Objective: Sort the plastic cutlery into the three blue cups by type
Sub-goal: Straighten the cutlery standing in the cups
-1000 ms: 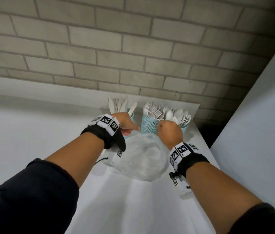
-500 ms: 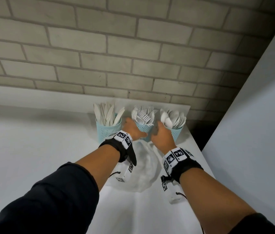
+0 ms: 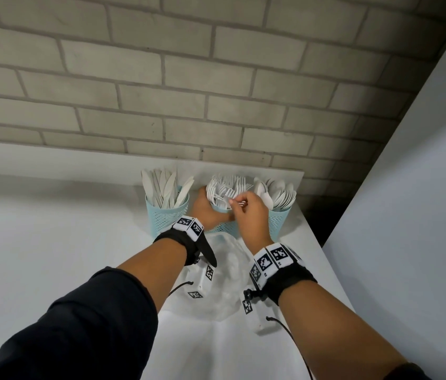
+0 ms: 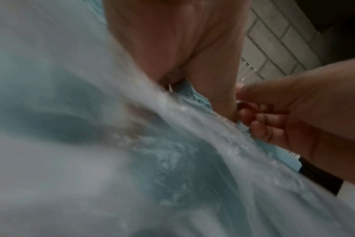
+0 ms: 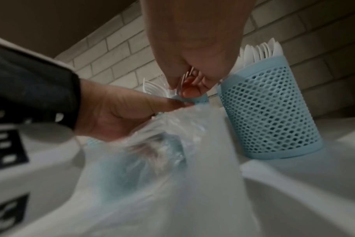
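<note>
Head view shows three blue cups in a row at the back of the white table, close to the brick wall. The left cup has knives, the middle cup has forks, and the right cup has spoons. The left hand wraps around the middle cup's side, with its thumb on the front. The right hand has curled fingers pinching forks just above that cup's rim. A clear bag lies under both wrists, touching the cups. I think the forks could snag on the ones packed in the cup and flip some out. The bag could get pushed into the cups or catch a wrist. A bump could knock the right cup, which stands near the table's right edge, where the floor looks dark beyond. The cups stand almost touching, so there is little room between them. The open room is at the front and to the left, on the bare table.
</note>
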`<state>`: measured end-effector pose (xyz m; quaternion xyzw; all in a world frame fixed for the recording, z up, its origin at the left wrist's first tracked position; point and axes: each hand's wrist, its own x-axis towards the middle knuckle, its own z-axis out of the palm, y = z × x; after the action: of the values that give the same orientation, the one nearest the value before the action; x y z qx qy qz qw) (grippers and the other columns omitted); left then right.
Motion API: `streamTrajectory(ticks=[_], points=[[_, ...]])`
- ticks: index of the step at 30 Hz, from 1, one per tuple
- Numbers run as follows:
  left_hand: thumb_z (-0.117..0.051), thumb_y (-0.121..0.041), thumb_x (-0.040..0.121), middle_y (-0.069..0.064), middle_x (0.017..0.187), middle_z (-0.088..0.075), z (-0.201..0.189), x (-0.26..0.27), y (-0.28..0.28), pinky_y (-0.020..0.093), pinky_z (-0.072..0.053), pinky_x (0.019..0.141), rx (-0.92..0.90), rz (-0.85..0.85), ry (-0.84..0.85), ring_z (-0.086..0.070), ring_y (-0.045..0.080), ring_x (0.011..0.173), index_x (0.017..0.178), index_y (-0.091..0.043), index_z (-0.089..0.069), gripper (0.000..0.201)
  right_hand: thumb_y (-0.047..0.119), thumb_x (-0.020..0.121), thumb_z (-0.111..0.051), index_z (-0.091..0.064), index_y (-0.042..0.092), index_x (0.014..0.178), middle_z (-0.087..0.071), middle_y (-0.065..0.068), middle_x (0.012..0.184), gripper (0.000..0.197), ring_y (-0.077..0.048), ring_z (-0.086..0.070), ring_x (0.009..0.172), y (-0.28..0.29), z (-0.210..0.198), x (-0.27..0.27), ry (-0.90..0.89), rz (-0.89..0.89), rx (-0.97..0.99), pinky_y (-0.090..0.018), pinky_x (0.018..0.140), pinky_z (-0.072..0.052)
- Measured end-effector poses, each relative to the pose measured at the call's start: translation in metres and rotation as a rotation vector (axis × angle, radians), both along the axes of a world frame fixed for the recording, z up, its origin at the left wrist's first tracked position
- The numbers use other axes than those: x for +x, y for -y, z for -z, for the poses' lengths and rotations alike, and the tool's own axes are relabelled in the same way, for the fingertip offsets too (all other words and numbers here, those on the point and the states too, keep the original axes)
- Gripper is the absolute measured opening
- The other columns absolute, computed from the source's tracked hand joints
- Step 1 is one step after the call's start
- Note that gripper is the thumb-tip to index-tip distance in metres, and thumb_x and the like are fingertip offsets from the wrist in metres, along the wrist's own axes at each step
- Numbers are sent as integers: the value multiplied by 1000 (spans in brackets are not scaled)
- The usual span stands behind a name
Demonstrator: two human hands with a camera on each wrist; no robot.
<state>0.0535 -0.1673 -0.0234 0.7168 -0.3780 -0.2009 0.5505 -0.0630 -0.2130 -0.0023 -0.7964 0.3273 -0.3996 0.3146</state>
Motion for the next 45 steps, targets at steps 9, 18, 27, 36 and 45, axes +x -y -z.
streamTrajectory(ticks=[9, 18, 27, 36, 45], points=[[-90, -5, 51, -8, 94, -65, -11, -4, -31, 14, -53, 78, 40, 125, -36, -63, 11, 94, 99, -25, -53, 64, 13, 88, -53, -47, 8, 127, -39, -10, 128, 40, -23, -49, 115, -16, -7, -15, 75, -104, -159, -34, 102, -43], [-75, -15, 73, -1, 122, -64, 10, 3, -25, 34, -47, 100, 92, 191, 14, -59, 16, 116, 127, -19, -55, 58, 41, 73, -76, 11, 15, 149, 2, -5, 158, 118, -18, -3, 146, -29, -2, -8, -96, -185, 169, -23, 109, -7], [-77, -16, 73, 2, 118, -57, -2, -8, -35, 20, -37, 89, 233, 138, 61, -53, 19, 117, 126, -8, -54, 59, 35, 58, -86, -16, 41, 144, -25, -10, 142, 111, -26, -34, 132, -8, -29, 39, -249, -291, 108, -46, 110, -34], [-87, -22, 57, -3, 125, -50, 5, 2, -34, 37, -41, 105, 148, 149, -40, -50, 17, 119, 139, -19, -24, 103, 10, 70, -74, -53, 17, 118, -45, -7, 117, 53, -4, -48, 85, -21, -25, 30, 86, -130, -44, 1, 68, -36], [-84, -16, 63, -3, 129, -45, 5, 3, -32, 28, -36, 103, 164, 147, -32, -44, 13, 120, 146, -18, -11, 110, 46, 65, -80, -1, 34, 148, -16, 0, 151, 114, -22, -29, 137, -7, -15, 25, 148, -136, 69, -39, 111, -34]])
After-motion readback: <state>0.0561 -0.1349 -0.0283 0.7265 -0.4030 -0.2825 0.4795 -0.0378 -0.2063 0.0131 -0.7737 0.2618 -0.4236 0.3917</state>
